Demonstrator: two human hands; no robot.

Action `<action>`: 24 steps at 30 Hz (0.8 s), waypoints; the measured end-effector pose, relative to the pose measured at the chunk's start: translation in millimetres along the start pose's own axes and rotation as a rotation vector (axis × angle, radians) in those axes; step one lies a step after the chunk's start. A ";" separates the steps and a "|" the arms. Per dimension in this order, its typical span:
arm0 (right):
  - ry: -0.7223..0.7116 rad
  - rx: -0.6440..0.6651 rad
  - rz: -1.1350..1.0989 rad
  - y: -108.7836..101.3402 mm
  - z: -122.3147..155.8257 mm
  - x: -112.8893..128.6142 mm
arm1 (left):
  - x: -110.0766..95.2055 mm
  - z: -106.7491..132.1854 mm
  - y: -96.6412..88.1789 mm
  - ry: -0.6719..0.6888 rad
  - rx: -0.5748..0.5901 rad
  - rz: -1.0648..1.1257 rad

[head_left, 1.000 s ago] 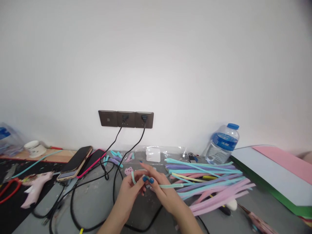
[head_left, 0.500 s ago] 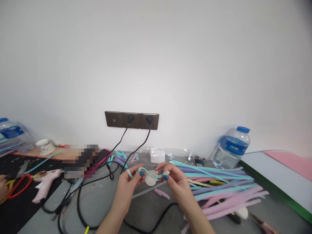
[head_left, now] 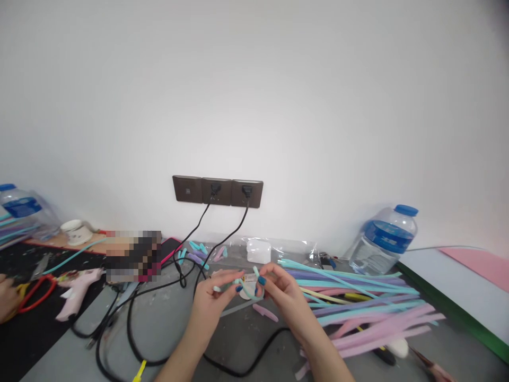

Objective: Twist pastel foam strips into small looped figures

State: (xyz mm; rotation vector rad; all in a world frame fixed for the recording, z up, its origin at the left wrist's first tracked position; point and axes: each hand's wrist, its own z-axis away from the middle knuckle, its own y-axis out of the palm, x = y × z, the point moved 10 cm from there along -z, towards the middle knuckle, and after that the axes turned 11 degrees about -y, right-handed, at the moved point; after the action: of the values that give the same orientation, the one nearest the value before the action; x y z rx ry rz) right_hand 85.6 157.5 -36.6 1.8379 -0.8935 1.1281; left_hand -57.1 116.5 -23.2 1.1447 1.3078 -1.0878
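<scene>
Between both hands is a short mint-green pipe cleaner (head_left: 248,290), bent into a curve. My left hand (head_left: 214,297) pinches one end of it between thumb and fingers, and a bit of it pokes out beside the palm. The other end rises from the fingertips of my right hand (head_left: 279,291), closed on it. Under the fingers lies a round whitish disc (head_left: 247,293), partly covered. A folded pink pipe cleaner piece (head_left: 265,312) rests on the table just below the hands.
Long pastel pipe cleaners (head_left: 377,318) spread at right, near a water bottle (head_left: 385,236). Black cables (head_left: 131,323) loop at left from the wall sockets (head_left: 217,191). A pink glue gun (head_left: 77,292) lies beside another person's hand (head_left: 8,300) at red-handled scissors (head_left: 40,292).
The pipe cleaner's right end now points upward, where before it lay flatter in a wavy line. My right hand has shifted slightly left and turned. The view has moved a little.
</scene>
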 end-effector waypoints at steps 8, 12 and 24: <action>-0.130 0.037 0.400 -2.5 0.0 6.4 | 12.4 -1.8 3.2 -0.071 0.025 -0.036; -0.176 0.059 0.483 2.0 1.0 10.4 | 11.1 -2.6 1.3 -0.052 0.007 -0.101; -0.332 0.159 0.745 14.9 1.8 19.2 | -8.6 6.4 12.4 0.290 -0.001 -0.477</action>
State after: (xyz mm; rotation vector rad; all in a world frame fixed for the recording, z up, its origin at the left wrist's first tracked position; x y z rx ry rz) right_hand 80.3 146.2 -15.6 1.8984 -1.8278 1.3685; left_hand -44.0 111.4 -14.9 1.0411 1.8744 -1.2900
